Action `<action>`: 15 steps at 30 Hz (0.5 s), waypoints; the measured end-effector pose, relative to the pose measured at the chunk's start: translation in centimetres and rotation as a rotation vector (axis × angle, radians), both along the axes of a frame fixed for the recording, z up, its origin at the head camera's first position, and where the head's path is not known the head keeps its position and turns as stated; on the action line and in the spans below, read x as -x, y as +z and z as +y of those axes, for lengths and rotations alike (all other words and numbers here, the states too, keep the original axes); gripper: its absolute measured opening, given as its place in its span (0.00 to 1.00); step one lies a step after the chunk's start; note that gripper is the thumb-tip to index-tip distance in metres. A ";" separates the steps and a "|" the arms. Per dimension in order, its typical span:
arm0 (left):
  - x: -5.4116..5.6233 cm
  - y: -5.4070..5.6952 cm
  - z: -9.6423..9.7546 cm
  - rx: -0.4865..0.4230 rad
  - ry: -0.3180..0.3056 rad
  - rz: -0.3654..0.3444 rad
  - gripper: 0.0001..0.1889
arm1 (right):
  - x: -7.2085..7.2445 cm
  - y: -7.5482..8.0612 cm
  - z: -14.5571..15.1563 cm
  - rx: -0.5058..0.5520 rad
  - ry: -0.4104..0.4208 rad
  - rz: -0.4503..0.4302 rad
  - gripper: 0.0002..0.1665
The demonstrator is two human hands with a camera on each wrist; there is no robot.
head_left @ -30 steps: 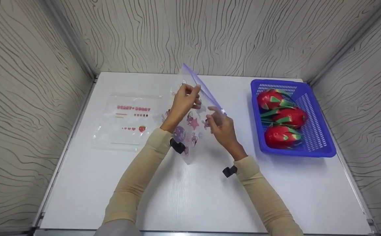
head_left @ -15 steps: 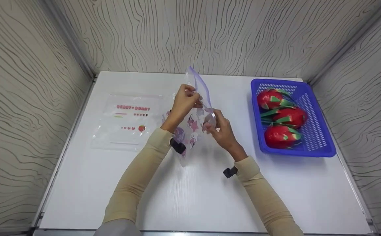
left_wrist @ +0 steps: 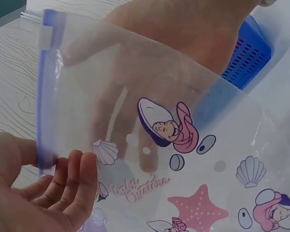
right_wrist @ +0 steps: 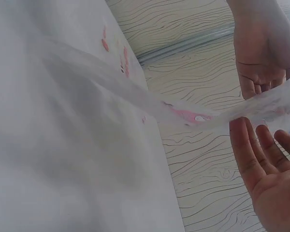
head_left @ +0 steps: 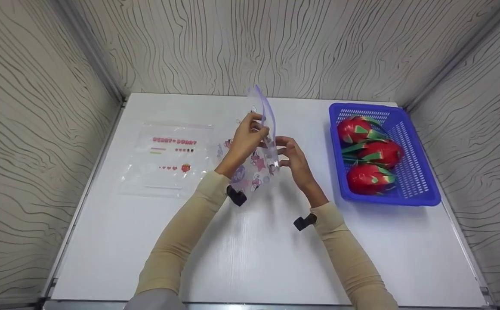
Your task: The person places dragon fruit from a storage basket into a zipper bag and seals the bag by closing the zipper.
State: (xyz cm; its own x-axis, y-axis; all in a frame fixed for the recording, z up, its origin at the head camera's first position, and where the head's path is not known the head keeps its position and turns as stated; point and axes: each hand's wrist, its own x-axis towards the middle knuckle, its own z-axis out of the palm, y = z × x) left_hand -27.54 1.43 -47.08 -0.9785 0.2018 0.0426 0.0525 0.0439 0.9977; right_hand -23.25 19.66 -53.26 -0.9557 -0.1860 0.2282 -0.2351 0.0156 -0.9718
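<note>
A clear zip bag with sea-creature prints and a purple zip edge stands tilted between both hands in the head view. My left hand pinches the bag just below the purple strip; in the left wrist view its thumb and fingers lie on either side of the edge. A white slider sits at one end of the strip. On the bag's far side, my right hand is seen through the film, fingers extended. The right wrist view has those fingers loosely straight, touching the film.
Flat on the white table at the left lies a second clear bag with red lettering and hearts. A blue basket at the right holds 3 red dragon fruits. Wood-patterned panels stand around the table.
The zip edge has swung from slanting to nearly upright, and its slider end has shifted left and down. My left hand moved slightly right; the right hand's fingers have straightened beside the bag.
</note>
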 end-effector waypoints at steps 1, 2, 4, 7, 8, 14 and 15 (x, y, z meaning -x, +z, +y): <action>-0.1 -0.1 0.2 0.003 -0.012 0.011 0.21 | 0.0 0.1 0.0 0.006 0.007 -0.019 0.58; -0.2 -0.1 0.3 0.012 -0.024 0.020 0.21 | 0.0 0.1 0.1 0.008 0.012 -0.038 0.59; -0.3 -0.2 0.6 0.032 -0.046 0.032 0.21 | 0.1 0.2 0.2 0.011 0.017 -0.066 0.61; -0.5 -0.4 0.9 0.071 -0.063 0.029 0.21 | 0.3 0.2 0.4 0.020 0.016 -0.105 0.63; -0.6 -0.5 0.9 0.086 -0.065 0.023 0.20 | 0.3 0.2 0.4 0.019 0.016 -0.115 0.63; -0.7 -1.5 1.4 0.101 -0.097 -0.017 0.20 | 0.7 0.6 0.7 -0.011 -0.028 -0.162 0.39; -0.8 -1.8 1.4 0.101 -0.107 -0.020 0.19 | 0.8 0.6 0.7 -0.024 -0.046 -0.169 0.34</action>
